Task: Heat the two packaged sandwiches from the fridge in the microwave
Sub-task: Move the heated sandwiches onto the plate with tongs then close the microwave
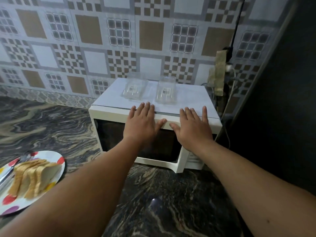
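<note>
1. Left hand (142, 121): palm down, fingers straight and spread a little, lying over the top front edge of the microwave (119, 115). Fingertips reach onto the top panel; the thumb lies along the front face. It holds nothing.
2. Right hand (191, 124): same pose, flat, fingers splayed, on the microwave's top front edge, to the right of the left hand. Its thumb points toward the left thumb; the two thumbs are near each other but apart. It holds nothing.
3. Microwave: white, dark window in the door. The door looks closed at the top; I cannot tell whether it is latched.
4. Two clear plastic packages on top of the microwave, behind the fingertips. Left package (134, 90) sits beyond the left hand; right package (165, 92) sits between the two hands, further back. Each carries a small barcode label. Both look see-through; contents cannot be made out.
5. Plate (56, 156) with coloured dots, on the counter to the lower left of the microwave, well apart from it. Bread slices (34, 178) lie stacked on it.
6. Counter (162, 202): dark marbled stone, under the microwave.
7. Patterned wall tiles (89, 29) behind the microwave. To its right, a cable (236, 28) runs down the wall.
</note>
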